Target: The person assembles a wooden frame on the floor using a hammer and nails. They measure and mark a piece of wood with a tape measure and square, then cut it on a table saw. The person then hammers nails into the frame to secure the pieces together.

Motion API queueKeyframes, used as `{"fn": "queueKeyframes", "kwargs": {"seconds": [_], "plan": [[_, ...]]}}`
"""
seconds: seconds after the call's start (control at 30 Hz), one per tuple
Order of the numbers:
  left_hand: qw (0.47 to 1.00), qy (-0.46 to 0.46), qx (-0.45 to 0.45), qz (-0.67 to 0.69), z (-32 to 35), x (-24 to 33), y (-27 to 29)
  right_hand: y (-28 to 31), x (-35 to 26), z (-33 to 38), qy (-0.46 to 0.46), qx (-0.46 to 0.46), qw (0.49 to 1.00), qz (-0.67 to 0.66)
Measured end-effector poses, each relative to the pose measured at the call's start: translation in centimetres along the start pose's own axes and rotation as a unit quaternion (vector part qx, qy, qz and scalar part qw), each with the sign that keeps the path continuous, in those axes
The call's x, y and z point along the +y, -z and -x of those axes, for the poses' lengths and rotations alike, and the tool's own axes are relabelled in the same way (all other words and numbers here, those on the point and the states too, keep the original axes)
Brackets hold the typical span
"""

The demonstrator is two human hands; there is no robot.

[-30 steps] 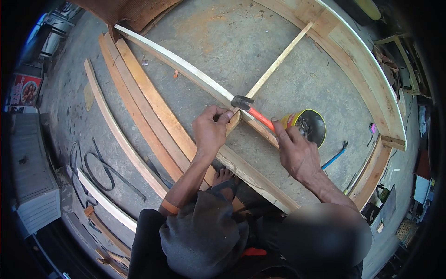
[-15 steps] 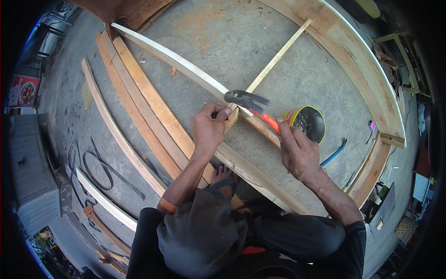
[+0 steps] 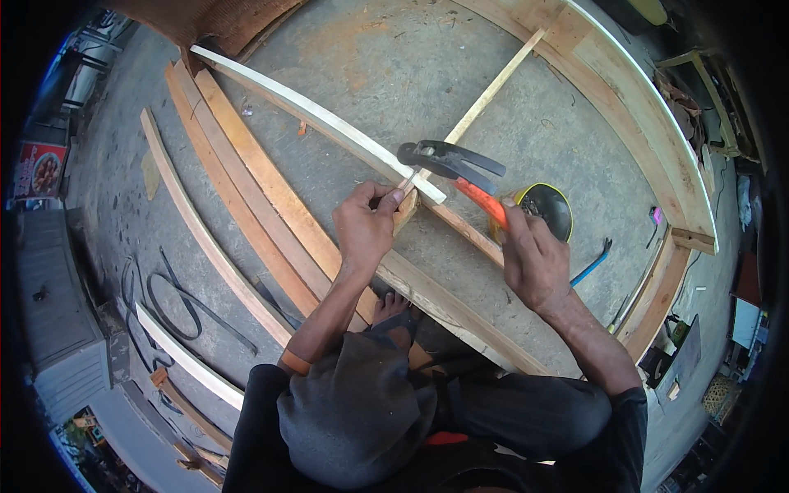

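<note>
Head view looks down on a claw hammer [image 3: 450, 160] with a black head and orange handle, raised over the spot where a pale curved strip [image 3: 320, 122] crosses a thin batten [image 3: 493, 86]. His right hand [image 3: 536, 256] is wrapped tight round the handle's lower end, so that end is hidden. His left hand [image 3: 366, 226] sits on the strip's end, thumb and forefinger pinched together on something at the joint; it looks like a nail, though it is too small to be sure. A long plank [image 3: 448, 304] runs beneath both arms, partly covered by them. Just beyond the right hand lies a yellow-rimmed dark bowl [image 3: 546, 209], half hidden by the knuckles. Stacked boards [image 3: 246, 177] lie to his left on the concrete floor [image 3: 394, 57]. A bare foot [image 3: 393, 306] peeks out below the plank.
</note>
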State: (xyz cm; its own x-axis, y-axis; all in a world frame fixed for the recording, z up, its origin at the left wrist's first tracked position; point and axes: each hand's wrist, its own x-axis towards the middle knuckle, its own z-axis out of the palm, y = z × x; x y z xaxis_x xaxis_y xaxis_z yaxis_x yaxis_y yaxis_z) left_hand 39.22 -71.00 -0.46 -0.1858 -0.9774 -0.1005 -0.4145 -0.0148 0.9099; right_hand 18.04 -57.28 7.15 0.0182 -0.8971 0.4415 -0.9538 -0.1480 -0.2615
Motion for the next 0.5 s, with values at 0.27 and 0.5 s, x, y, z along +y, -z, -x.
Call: {"fn": "queueKeyframes", "kwargs": {"seconds": [0.27, 0.5], "plan": [[1.000, -0.013, -0.003, 0.007, -0.2, 0.1, 0.0, -0.1, 0.0, 1.2, -0.023, -0.141, 0.989, 0.045], [0.989, -0.126, 0.002, -0.074, 0.4, 0.3, 0.1, 0.5, -0.4, 5.1, -0.310, -0.243, 0.899, -0.189]]}}
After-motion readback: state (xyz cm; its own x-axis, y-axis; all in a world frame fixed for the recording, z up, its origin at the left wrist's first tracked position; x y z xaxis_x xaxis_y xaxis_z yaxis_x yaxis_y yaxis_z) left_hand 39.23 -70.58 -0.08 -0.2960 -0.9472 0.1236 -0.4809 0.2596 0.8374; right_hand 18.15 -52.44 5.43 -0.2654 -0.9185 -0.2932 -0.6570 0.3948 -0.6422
